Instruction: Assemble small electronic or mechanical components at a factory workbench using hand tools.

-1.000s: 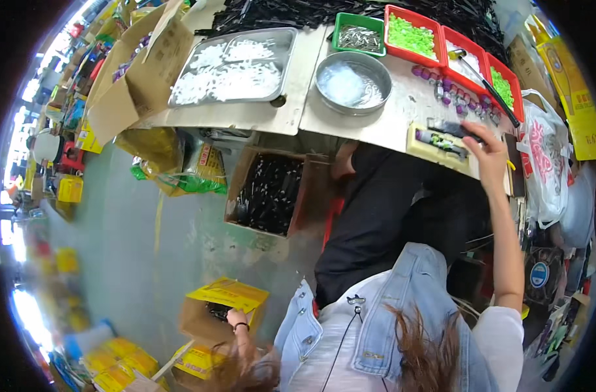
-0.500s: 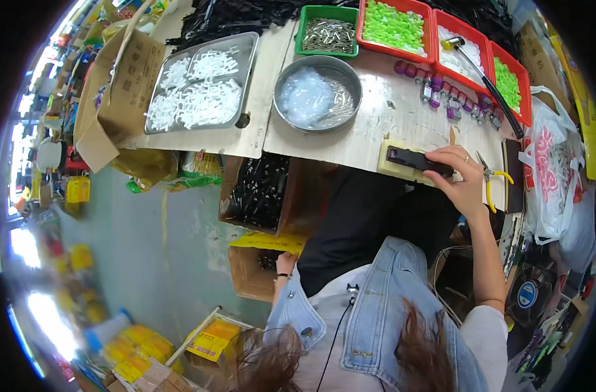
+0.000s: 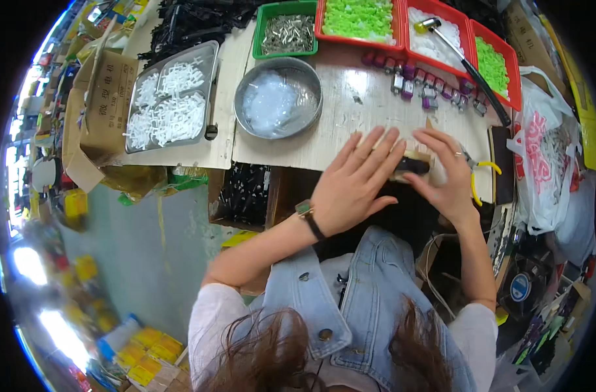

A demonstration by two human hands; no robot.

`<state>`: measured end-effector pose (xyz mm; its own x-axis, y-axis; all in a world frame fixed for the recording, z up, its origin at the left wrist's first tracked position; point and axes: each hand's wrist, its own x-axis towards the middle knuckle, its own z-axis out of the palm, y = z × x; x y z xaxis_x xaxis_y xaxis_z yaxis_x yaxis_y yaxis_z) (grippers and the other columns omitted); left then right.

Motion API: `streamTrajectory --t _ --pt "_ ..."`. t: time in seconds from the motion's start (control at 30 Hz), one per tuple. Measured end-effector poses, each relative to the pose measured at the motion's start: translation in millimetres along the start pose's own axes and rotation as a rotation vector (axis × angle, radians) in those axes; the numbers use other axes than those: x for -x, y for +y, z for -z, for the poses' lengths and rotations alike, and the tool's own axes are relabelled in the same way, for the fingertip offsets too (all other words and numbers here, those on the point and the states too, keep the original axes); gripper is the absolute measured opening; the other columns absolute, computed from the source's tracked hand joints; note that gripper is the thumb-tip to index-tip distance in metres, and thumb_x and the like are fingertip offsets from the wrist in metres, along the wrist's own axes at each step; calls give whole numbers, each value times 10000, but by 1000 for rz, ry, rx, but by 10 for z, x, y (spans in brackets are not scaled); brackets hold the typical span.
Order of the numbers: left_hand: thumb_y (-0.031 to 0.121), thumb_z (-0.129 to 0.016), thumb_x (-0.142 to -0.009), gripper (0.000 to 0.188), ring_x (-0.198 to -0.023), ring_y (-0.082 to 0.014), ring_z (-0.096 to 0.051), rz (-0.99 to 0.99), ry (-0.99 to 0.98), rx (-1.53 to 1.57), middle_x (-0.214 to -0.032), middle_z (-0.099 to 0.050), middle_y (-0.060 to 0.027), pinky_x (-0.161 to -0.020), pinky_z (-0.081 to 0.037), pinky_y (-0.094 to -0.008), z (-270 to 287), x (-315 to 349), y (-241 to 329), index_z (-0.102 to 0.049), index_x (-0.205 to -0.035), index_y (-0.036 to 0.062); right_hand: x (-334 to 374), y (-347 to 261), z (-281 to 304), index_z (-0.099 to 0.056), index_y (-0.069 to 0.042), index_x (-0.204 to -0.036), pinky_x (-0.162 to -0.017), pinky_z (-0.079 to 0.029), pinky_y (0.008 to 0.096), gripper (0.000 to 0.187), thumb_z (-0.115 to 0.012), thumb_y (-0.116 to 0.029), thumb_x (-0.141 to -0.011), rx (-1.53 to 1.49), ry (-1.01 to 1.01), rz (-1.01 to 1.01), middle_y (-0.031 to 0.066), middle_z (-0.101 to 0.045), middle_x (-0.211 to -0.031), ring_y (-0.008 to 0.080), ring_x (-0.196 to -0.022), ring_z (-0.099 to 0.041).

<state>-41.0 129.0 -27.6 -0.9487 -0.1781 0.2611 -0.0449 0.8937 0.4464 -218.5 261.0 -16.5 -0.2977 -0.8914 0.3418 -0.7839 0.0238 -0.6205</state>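
At the table's front edge, a black oblong plastic piece [image 3: 415, 163] rests on a pale block, mostly covered by my hands. Over its left side reaches my left hand [image 3: 353, 186], fingers stretched out and nothing seen in them. My right hand [image 3: 449, 171] curves around the right side, thumb close to the near edge and fingers apart from it; whether they touch the piece is hard to see. Just right of this hand lie pliers with yellow handles [image 3: 497, 167]. Small purple-and-silver motors [image 3: 430, 88] lie in rows beyond my hands.
A round metal bowl [image 3: 238, 108] and a divided tray of white parts [image 3: 213, 78] stand to the left. Along the back are a green bin [image 3: 257, 46] of metal pins and red bins [image 3: 402, 32]; a hammer [image 3: 471, 70] lies across them. A white plastic bag [image 3: 539, 170] hangs at right.
My left hand has come up from the box below the table to the black piece. My right hand's fingers have spread from their hold on its end. The view has shifted slightly.
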Motion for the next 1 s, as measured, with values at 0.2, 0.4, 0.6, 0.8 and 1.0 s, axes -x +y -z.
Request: streamTrajectory --t 0.2,0.4,0.6,0.8,1.0 --pt "221 -643 -830 528 -1140 -231 -573 -86 278 -410 -1272 -588 -88 -1030 -428 -405 -438 -5 -258 -534 -1327 79 -768 705 732 -500 -5 -1259 -900 -450 458 519 -719 -153 -811 750 134 -181 225 -586 -1103 402 -1079 -544" --pt "196 -612 -848 221 -944 -181 -609 -106 655 -399 -945 -613 -20 -906 -490 -356 -759 101 -285 -622 -1049 104 -1030 1839 714 -279 36 -1472 -1171 -230 394 789 -692 -109 -815 712 -251 4 237 -332 -1506 352 -1397 -325" --pt "212 -661 -726 256 -815 -176 -575 -174 728 -438 -817 -548 1 -850 -460 -337 -1030 1 -257 -594 -956 122 -990 1750 953 -452 64 -1253 -853 -457 482 750 -836 -325 -738 879 -333 283 257 -566 -1146 378 -936 -584" --pt "235 -712 -626 383 -833 -185 -587 -180 768 -436 -834 -559 10 -878 -466 -362 -1014 -97 -320 -595 -978 136 -1176 1448 1011 -531 58 -1078 -704 -494 441 619 -838 -345 -721 647 -282 105 213 -641 -920 356 -777 -615" --pt "240 -700 -607 381 -833 -195 -599 -208 806 -440 -815 -584 5 -900 -467 -382 -992 -102 -380 -611 -963 135 -1022 1311 978 -568 36 -1012 -628 -473 406 536 -839 -310 -705 639 -168 24 157 -649 -832 304 -676 -583"
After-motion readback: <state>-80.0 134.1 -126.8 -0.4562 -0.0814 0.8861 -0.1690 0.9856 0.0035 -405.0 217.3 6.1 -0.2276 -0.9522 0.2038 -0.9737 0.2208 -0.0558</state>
